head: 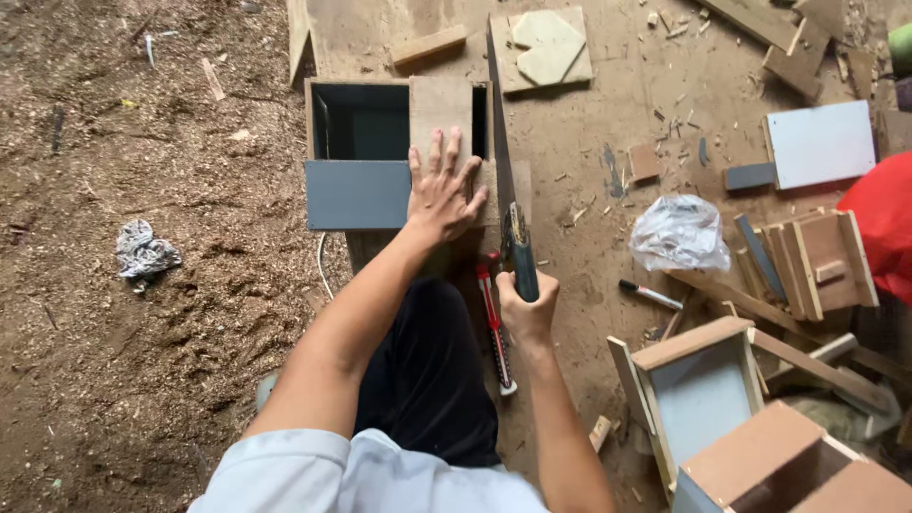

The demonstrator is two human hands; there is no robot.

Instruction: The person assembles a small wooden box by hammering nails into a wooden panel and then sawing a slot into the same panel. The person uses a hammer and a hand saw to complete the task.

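Left hand (442, 195) flat, fingers spread, pressing a board (440, 112) laid across an open-topped wooden box (359, 157) on sawdust-covered floor (142, 332). Right hand (525, 306) fisted around handle of a handsaw (503, 161), blade on edge just right of the board. Red utility knife (494, 328) below the box, beside the right wrist.

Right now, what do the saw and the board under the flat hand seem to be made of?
Saw: thin dark blade, probably steel; handle looks like plastic or rubber. Board: plain brown, matte face, likely fibreboard or plywood. Left hand presses it.
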